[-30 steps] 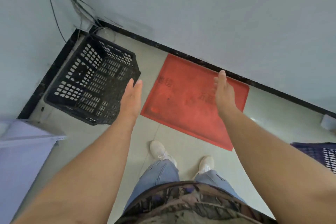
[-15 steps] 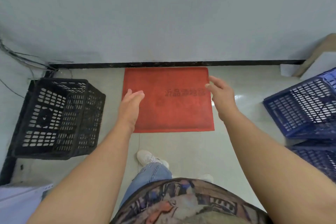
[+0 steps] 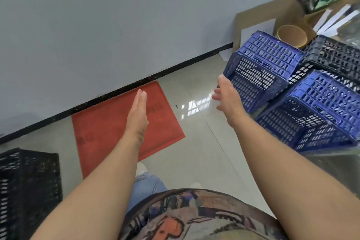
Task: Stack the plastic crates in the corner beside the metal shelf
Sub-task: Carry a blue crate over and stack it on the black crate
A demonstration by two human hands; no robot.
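Right hand (image 3: 227, 96) empty, fingers spread loose, just short of the nearest blue crate (image 3: 261, 72), which lies tipped on its side. Left hand (image 3: 138, 110) flat, fingers together, over the red mat (image 3: 109, 132). Black crate (image 3: 27, 185) far left on floor.

pale tiled floor (image 3: 196, 154) with red mat (image 3: 109, 132), blue crates (image 3: 259, 76), black crate (image 3: 29, 187)

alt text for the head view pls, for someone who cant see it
Two bare arms reach forward, both hands open and empty: the right hand nears a tipped blue crate among other crates, the left hand hangs over a red mat. A black crate sits lower left.
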